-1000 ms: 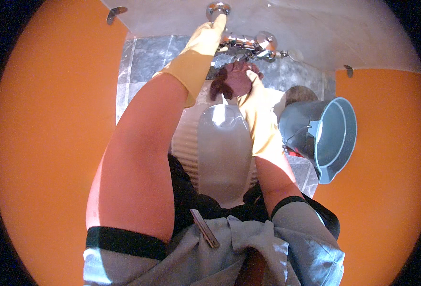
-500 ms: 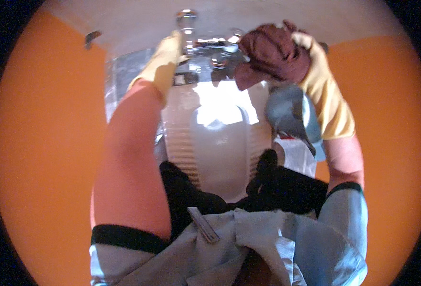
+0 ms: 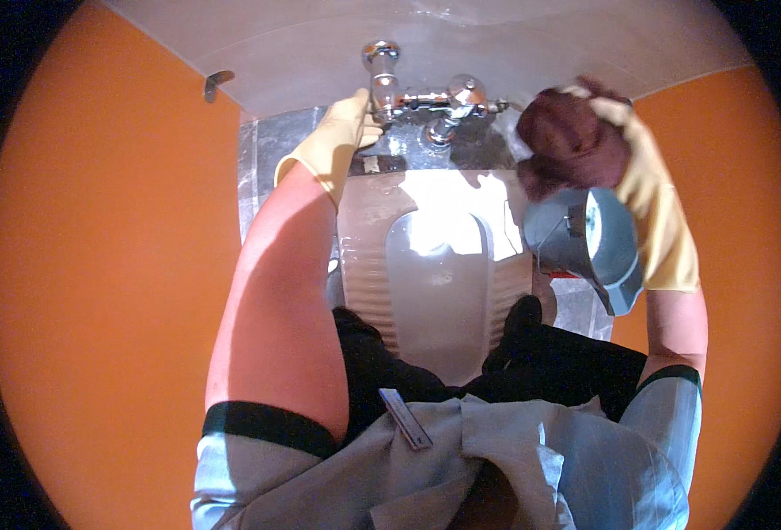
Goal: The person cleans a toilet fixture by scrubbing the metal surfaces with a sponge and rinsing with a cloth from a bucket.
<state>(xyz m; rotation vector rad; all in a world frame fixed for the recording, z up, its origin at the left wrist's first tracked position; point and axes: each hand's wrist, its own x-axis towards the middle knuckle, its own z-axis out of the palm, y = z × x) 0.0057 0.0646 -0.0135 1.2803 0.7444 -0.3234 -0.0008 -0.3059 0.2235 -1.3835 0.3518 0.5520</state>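
Note:
Both my hands wear pale yellow rubber gloves. My left hand (image 3: 348, 128) is up against the left side of the chrome flush pipe (image 3: 385, 95), its fingers apart and partly hidden behind the glove. In my right hand (image 3: 633, 146) is a bunched dark maroon cloth (image 3: 576, 141), held to the right of the chrome flush valve (image 3: 466, 93). Below the cloth a grey-blue bucket (image 3: 554, 225) stands tilted in view, beside the right edge of the squat toilet (image 3: 439, 318). My right forearm passes over the bucket's right side.
Orange partitions (image 3: 117, 265) rise on both sides. A pale wall (image 3: 293, 44) stands behind the pipework, and a small metal bracket (image 3: 218, 81) sits at the left partition. Dark grey tiles (image 3: 271, 146) edge the toilet. My dark shoe (image 3: 523, 314) is at its right side.
The whole view has shifted, so things sit farther right and lower. My right hand and the cloth have moved a little right, away from the valve. The left hand stays by the pipe.

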